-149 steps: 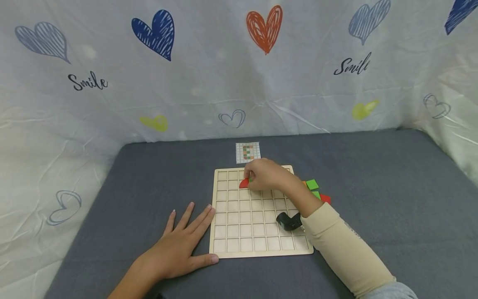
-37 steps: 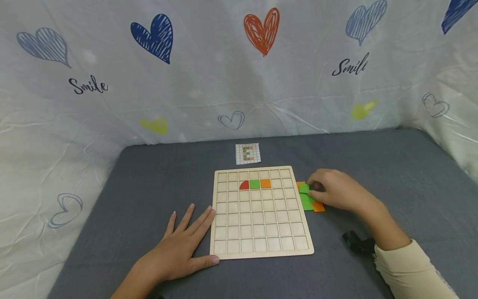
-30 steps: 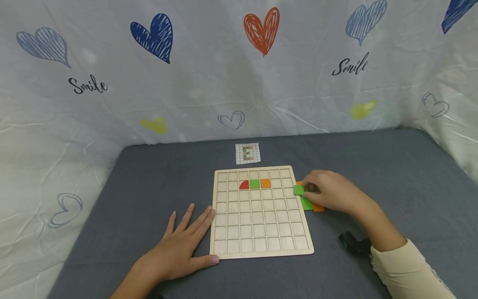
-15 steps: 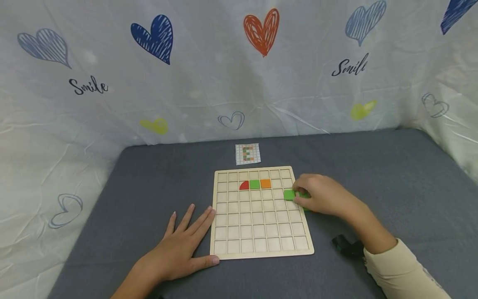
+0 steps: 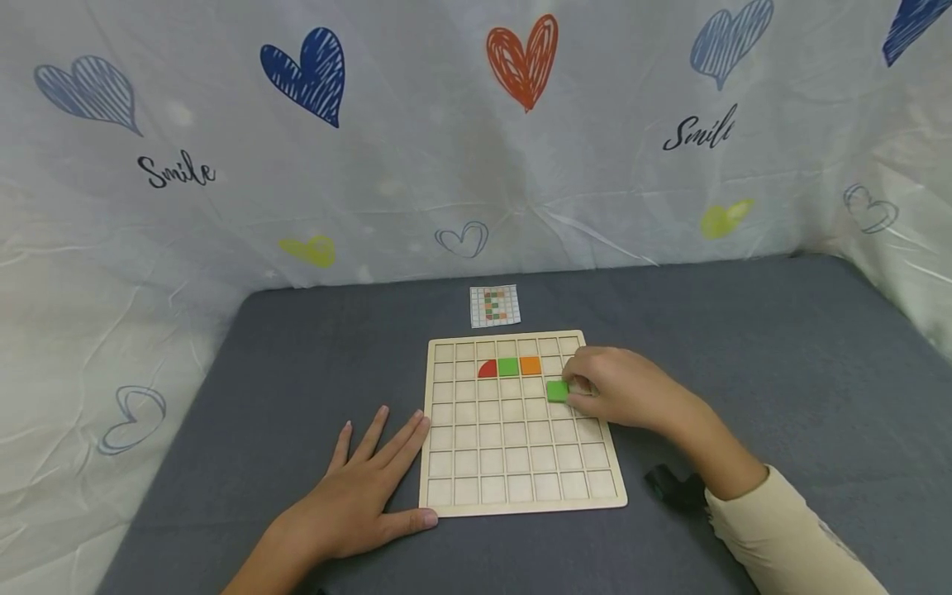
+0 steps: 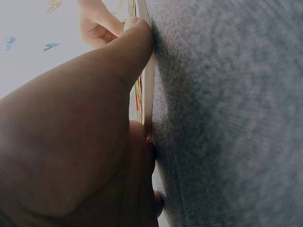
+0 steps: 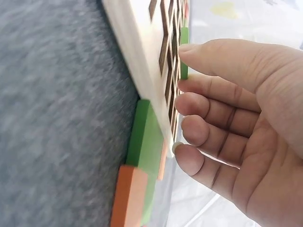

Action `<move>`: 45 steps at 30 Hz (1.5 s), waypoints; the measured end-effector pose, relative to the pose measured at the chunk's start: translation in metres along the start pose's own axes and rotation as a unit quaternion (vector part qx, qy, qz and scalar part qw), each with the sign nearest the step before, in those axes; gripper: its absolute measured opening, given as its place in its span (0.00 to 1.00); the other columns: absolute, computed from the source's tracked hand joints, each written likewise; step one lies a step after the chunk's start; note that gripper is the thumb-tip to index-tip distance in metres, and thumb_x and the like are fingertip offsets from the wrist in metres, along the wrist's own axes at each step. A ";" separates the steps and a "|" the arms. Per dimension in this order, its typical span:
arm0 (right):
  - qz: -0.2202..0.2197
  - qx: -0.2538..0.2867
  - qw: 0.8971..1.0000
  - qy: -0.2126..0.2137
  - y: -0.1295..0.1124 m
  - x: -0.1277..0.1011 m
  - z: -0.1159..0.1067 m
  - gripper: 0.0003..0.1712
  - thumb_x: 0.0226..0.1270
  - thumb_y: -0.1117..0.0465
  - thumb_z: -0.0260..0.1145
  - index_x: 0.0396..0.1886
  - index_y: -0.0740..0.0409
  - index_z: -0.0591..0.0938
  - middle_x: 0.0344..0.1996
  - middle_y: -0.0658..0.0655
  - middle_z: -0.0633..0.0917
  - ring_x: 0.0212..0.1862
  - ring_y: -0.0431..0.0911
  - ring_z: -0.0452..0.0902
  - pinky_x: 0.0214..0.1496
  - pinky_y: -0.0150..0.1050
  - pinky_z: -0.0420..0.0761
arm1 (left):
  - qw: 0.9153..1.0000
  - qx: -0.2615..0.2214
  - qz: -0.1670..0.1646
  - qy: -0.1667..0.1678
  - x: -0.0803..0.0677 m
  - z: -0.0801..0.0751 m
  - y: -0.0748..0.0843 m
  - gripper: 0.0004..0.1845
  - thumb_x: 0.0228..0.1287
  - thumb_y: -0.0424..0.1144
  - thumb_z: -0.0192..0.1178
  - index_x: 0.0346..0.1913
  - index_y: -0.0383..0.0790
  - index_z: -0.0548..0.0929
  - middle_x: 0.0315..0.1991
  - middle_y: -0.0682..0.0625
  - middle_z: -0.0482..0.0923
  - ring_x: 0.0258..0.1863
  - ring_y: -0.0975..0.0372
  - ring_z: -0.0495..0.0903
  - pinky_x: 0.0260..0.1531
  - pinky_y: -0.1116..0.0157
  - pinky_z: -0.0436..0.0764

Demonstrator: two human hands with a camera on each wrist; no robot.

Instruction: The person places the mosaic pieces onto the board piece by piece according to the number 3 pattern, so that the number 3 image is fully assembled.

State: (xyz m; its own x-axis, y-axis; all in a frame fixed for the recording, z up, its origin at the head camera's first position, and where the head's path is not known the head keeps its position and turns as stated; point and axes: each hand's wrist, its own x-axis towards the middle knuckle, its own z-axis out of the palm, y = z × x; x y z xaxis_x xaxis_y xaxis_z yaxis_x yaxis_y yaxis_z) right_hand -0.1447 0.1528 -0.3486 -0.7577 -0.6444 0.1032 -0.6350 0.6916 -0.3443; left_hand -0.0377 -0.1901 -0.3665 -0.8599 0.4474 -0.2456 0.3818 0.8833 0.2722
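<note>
A pale wooden grid board (image 5: 521, 510) lies on the grey cloth. In one of its upper rows sit a red quarter-round tile (image 5: 487, 369), a green square tile (image 5: 508, 367) and an orange square tile (image 5: 530, 365), side by side. My right hand (image 5: 625, 388) pinches another green square tile (image 5: 557, 392) between thumb and forefinger, over the board's right part; the right wrist view shows this tile (image 7: 184, 52) edge-on at the thumb tip. Fingers spread, my left hand (image 5: 357, 496) rests flat on the cloth, its thumb and forefinger touching the board's left edge.
Behind the board lies a small printed card (image 5: 495, 307) with a coloured grid pattern. Loose green (image 7: 142, 137) and orange (image 7: 128, 194) tiles lie by the board's right edge, hidden behind my right hand in the head view. A heart-printed white curtain (image 5: 402, 149) backs the table.
A green and an orange tile have joined the red one on the board. My right hand then took a green tile from the pile and carried it left over the board. My left hand stayed put.
</note>
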 end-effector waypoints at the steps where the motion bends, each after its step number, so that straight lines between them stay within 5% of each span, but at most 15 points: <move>1: -0.002 -0.001 1.000 -0.001 -0.001 0.002 0.000 0.06 0.52 0.60 0.63 0.21 0.45 0.75 0.21 0.44 0.71 0.23 0.36 0.62 0.25 0.32 0.64 | 1.000 0.001 -0.001 -0.001 0.000 0.000 0.000 0.49 0.50 0.75 0.42 0.70 0.61 0.35 0.70 0.65 0.32 0.68 0.56 0.27 0.58 0.42 0.33; 9: -0.020 -0.018 1.000 -0.009 -0.014 0.017 0.001 0.03 0.53 0.60 0.63 0.23 0.47 0.79 0.24 0.44 0.75 0.25 0.36 0.65 0.27 0.33 0.68 | 1.000 0.001 0.007 0.008 0.000 -0.001 0.000 0.49 0.51 0.74 0.43 0.71 0.59 0.36 0.70 0.63 0.34 0.68 0.55 0.28 0.58 0.41 0.34; 25: -0.051 -0.026 0.998 0.002 -0.032 0.046 0.010 0.15 0.52 0.63 0.60 0.11 0.45 0.69 0.16 0.44 0.67 0.21 0.36 0.59 0.20 0.31 0.61 | 1.000 0.011 0.001 0.004 0.000 0.001 -0.001 0.49 0.50 0.75 0.42 0.70 0.60 0.36 0.70 0.65 0.32 0.68 0.56 0.27 0.58 0.41 0.34; 45: -0.033 -0.039 0.998 -0.024 -0.052 0.067 0.020 0.14 0.53 0.63 0.59 0.11 0.45 0.72 0.15 0.43 0.67 0.20 0.36 0.59 0.20 0.30 0.61 | 1.000 0.002 0.000 0.012 0.000 0.002 0.000 0.50 0.50 0.75 0.42 0.71 0.59 0.36 0.70 0.64 0.34 0.68 0.56 0.28 0.57 0.40 0.34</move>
State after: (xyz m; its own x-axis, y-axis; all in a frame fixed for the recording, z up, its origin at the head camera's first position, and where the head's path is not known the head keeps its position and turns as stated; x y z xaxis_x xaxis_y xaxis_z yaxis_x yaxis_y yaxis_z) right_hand -0.1594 0.0671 -0.3428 -0.7062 -0.7038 0.0772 -0.6951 0.6685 -0.2645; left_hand -0.0376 -0.1898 -0.3681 -0.8677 0.4437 -0.2242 0.3829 0.8841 0.2679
